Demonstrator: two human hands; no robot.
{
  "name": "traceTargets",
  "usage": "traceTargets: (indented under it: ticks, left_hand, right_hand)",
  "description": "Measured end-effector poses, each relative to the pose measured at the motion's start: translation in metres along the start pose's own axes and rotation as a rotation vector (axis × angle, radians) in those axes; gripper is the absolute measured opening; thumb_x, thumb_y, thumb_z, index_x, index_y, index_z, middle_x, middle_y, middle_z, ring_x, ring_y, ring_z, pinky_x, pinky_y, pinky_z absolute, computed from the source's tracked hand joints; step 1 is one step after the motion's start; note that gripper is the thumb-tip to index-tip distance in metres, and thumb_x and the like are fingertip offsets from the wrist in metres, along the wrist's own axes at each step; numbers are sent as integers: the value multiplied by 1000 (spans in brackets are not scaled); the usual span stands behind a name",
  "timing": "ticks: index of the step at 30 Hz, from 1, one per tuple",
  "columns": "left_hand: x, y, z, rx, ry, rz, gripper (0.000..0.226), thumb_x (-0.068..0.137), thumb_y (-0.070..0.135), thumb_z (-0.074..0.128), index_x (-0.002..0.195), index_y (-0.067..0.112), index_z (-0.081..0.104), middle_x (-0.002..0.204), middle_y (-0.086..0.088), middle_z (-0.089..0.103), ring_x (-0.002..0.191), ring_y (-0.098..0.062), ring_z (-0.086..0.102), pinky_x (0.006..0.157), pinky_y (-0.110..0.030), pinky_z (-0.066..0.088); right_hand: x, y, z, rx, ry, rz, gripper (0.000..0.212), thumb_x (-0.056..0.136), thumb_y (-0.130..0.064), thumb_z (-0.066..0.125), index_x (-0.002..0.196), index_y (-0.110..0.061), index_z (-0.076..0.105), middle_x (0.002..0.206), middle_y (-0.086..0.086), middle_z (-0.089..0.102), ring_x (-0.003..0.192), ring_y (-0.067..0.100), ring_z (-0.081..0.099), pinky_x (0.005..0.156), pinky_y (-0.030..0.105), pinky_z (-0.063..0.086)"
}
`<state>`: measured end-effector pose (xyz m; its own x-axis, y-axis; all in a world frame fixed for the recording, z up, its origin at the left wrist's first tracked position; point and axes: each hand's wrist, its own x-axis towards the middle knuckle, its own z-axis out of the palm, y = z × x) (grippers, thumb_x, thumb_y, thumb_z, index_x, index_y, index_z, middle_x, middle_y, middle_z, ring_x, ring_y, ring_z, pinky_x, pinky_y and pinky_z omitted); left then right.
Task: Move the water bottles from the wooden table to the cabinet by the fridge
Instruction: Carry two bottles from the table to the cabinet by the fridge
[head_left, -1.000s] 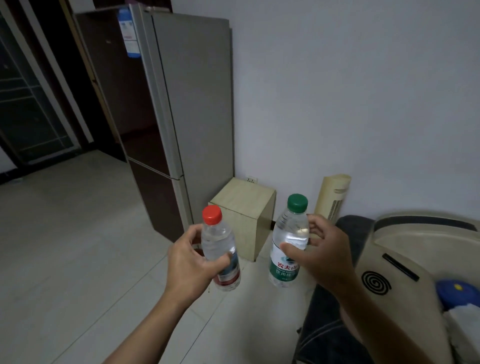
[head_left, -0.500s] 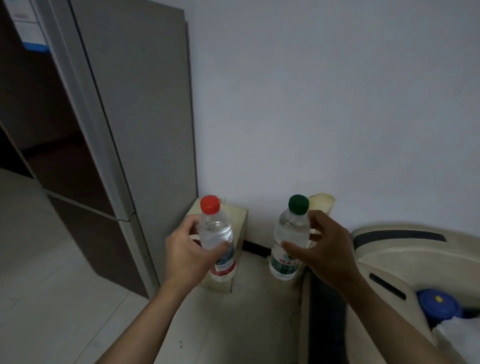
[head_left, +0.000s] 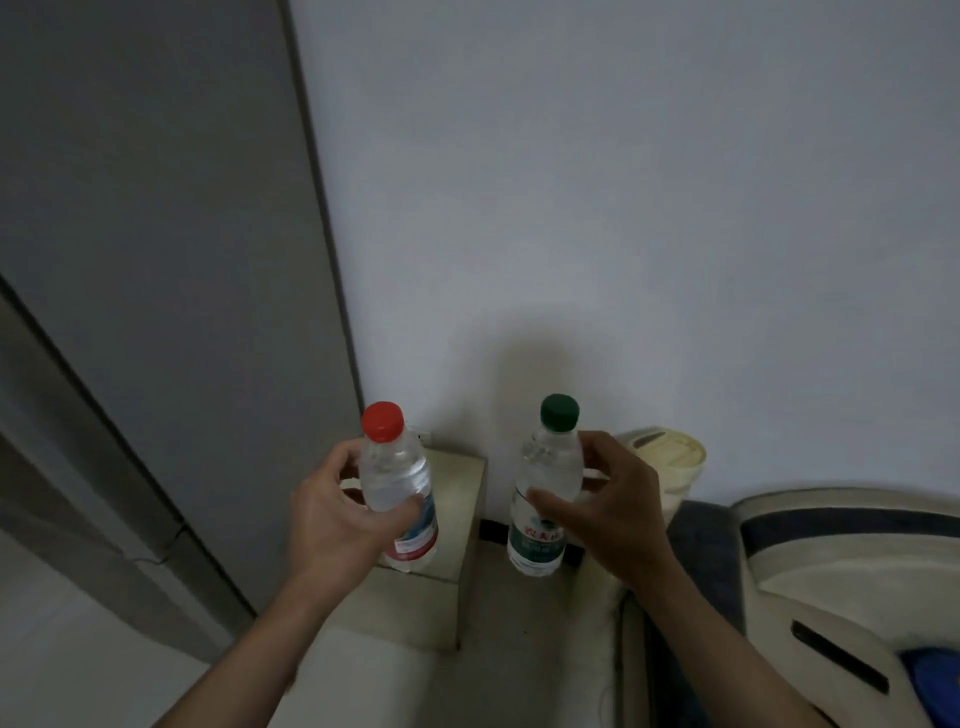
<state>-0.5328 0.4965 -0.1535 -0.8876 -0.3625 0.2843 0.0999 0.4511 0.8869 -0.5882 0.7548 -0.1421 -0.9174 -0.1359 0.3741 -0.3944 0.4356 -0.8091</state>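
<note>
My left hand (head_left: 332, 519) grips a clear water bottle with a red cap (head_left: 397, 483) and a red-and-blue label, held upright over the small beige cabinet (head_left: 457, 499). My right hand (head_left: 608, 514) grips a second clear bottle with a green cap (head_left: 545, 488) and a green label, upright, in the air just right of the cabinet. The cabinet stands on the floor against the white wall, right beside the grey fridge (head_left: 171, 291). Whether the red-capped bottle touches the cabinet top I cannot tell.
A cream cylindrical appliance (head_left: 670, 462) stands against the wall right of the cabinet. A cream and dark blue sofa (head_left: 810, 561) fills the lower right, with a blue object (head_left: 935, 680) on it. Pale tiled floor (head_left: 67, 654) shows at lower left.
I have come closer to the fridge and cabinet, which now loom larger. Both bottles have stayed upright in my hands, and the red-capped one has come over the cabinet top.
</note>
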Motion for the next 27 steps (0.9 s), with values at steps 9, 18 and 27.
traceTargets:
  ticks: [9,18,27]
  left_hand:
    - [133,-31,26,-73,8,-51,57,49,44,82,102,31,64,96,12,71,87,-5,68,68,-30,59]
    - [266,-100,40,-91,-76,-42,54,59,19,92,99,34,60,94,14,68,85,-2,67,68,-21,57]
    - [375,-147,46,-119,-210,-2,70,57,31,89,119,19,58,110,1,66,97,-17,67,74,-30,57]
  right_hand:
    - [140,34,37,-46,-19,12,53,63,-33,87,106,-27,58,98,-19,64,91,-2,66,74,12,55]
    - [226,55,112,-84,20,180,53,62,-27,90,108,-27,62,98,-17,68,92,-4,64,75,15,54]
    - [280,67,164,-133,91,301,50,63,-26,90,103,-30,60,97,-19,66,92,-7,62,71,7,50]
